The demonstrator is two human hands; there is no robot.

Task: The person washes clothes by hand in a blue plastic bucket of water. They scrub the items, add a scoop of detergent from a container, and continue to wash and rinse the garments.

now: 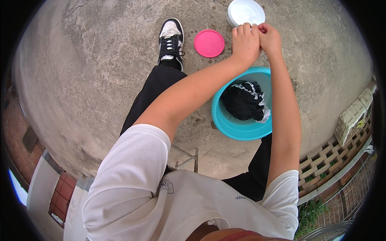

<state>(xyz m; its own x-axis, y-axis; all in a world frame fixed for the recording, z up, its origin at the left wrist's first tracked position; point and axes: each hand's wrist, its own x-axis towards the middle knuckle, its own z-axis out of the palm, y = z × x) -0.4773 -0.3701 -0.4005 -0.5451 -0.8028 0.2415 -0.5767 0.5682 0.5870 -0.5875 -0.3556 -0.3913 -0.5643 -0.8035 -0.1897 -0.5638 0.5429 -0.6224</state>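
My left hand (245, 43) and my right hand (271, 39) meet at the near edge of a round white plastic tub (231, 18), their fingertips curled close together. Whether they grip the rim or something small is hidden by the fingers. White contents or a white inner surface show inside the tub. A round pink lid (209, 43) lies on the concrete left of my hands. Below my wrists stands a turquoise plastic basin (232, 131) with a bundled black cloth (242, 102) in it, patterned in white. My right forearm covers the basin's right side.
My black and white sneaker (170, 42) rests on the concrete floor (99, 60), left of the lid. A metal frame leg (196, 159) shows between my legs. Openwork brick edging (319, 164) and a wire fence (346, 192) run along the lower right.
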